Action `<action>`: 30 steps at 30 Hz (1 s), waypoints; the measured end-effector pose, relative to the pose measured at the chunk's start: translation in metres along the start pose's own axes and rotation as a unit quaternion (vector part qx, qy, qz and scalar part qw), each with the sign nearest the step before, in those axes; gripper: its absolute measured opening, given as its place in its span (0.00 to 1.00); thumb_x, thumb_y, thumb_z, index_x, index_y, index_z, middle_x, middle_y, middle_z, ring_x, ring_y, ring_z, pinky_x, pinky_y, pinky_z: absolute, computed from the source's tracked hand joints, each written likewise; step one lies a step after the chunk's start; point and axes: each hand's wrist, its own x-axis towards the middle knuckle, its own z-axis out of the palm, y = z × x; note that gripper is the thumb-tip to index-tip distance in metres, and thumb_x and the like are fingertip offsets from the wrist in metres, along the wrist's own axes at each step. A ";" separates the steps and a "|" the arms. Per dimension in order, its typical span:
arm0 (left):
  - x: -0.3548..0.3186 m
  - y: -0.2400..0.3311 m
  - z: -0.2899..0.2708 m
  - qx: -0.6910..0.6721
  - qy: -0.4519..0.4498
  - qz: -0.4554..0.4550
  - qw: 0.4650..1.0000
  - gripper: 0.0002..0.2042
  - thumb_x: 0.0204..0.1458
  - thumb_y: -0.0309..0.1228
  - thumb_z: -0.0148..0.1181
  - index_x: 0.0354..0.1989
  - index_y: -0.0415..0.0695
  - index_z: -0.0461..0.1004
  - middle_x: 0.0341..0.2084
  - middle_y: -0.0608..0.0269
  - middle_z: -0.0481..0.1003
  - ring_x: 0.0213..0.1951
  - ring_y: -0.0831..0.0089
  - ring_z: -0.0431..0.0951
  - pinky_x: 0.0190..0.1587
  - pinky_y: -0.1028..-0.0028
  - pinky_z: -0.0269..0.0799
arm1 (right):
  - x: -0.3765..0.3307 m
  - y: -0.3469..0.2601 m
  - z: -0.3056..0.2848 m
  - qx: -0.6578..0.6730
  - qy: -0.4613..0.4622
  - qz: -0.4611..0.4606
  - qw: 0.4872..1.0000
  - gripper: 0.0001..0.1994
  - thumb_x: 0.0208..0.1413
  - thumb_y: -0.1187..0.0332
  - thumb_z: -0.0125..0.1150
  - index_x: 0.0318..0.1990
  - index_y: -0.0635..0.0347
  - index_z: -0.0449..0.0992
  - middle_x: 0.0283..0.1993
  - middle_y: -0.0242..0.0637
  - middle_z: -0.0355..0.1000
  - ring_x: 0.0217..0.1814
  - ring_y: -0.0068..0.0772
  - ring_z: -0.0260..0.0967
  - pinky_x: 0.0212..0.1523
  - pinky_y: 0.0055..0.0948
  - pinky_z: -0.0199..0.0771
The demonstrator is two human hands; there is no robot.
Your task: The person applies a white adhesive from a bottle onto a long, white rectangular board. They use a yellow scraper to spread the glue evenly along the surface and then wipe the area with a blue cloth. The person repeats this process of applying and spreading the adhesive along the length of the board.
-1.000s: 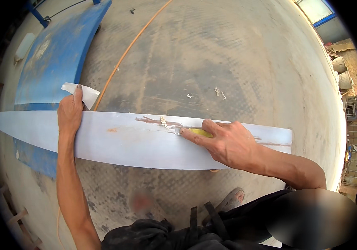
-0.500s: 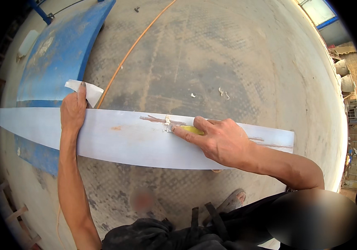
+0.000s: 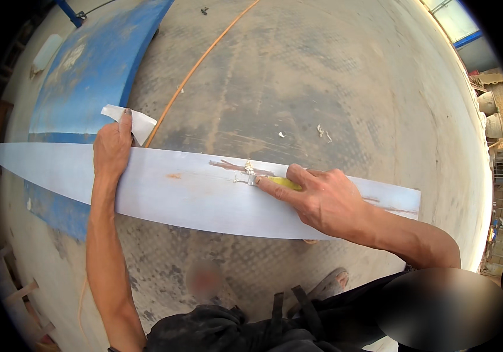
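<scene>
A long, pale whitish board, tapering toward the left, lies across in front of me. My right hand is closed round a yellow-handled scraper, index finger stretched along it near the short metal blade. That blade meets the board beside a brown streak, where a small heap of pale shavings sits. At the board's far edge, my left hand pinches a white, stiff-looking sheet piece under the thumb. Its other fingers are mostly hidden.
Under the board's left part is a blue panel. An orange hose runs over the dusty concrete floor, with pale scraps nearby. Buckets stand along the right side. My shoe is below the board.
The whole view has shifted slightly, so board and hands appear farther right. Both hands keep their grips, and the blade stays at nearly the same spot by the streak.
</scene>
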 end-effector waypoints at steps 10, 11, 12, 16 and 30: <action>-0.003 0.006 -0.001 -0.003 0.005 -0.005 1.000 0.38 0.68 0.56 0.39 0.16 0.32 0.72 0.15 0.43 0.71 0.22 0.45 0.72 0.32 0.53 0.66 | 0.006 -0.002 -0.003 -0.012 -0.026 -0.005 1.000 0.26 0.59 0.72 0.56 0.67 0.49 0.68 0.45 0.43 0.70 0.37 0.42 0.80 0.28 0.38 0.80; -0.002 0.008 -0.001 0.000 0.002 -0.002 1.000 0.38 0.68 0.56 0.39 0.16 0.32 0.72 0.15 0.43 0.71 0.22 0.45 0.72 0.32 0.53 0.66 | 0.010 -0.005 -0.004 -0.011 -0.033 0.002 0.999 0.26 0.59 0.72 0.56 0.67 0.50 0.68 0.45 0.43 0.70 0.38 0.42 0.80 0.29 0.38 0.80; -0.001 0.005 0.000 -0.001 0.005 0.005 1.000 0.38 0.68 0.56 0.40 0.16 0.32 0.72 0.15 0.43 0.71 0.22 0.45 0.72 0.32 0.53 0.66 | 0.017 -0.009 -0.005 -0.010 -0.032 0.000 0.999 0.27 0.59 0.72 0.56 0.67 0.49 0.67 0.45 0.43 0.70 0.40 0.42 0.80 0.29 0.38 0.80; -0.001 -0.003 0.002 0.001 0.009 0.020 1.000 0.38 0.69 0.55 0.40 0.16 0.32 0.72 0.15 0.42 0.72 0.22 0.44 0.73 0.32 0.53 0.67 | 0.023 -0.009 -0.005 -0.014 -0.046 -0.003 0.999 0.28 0.58 0.73 0.57 0.68 0.48 0.67 0.45 0.42 0.70 0.43 0.41 0.80 0.30 0.38 0.80; -0.003 0.005 -0.002 0.000 0.009 -0.013 1.000 0.36 0.69 0.54 0.41 0.19 0.31 0.74 0.19 0.38 0.74 0.26 0.40 0.75 0.34 0.51 0.69 | 0.009 -0.010 -0.006 -0.006 -0.063 -0.001 0.998 0.31 0.54 0.75 0.61 0.68 0.49 0.65 0.46 0.45 0.70 0.38 0.41 0.79 0.28 0.37 0.78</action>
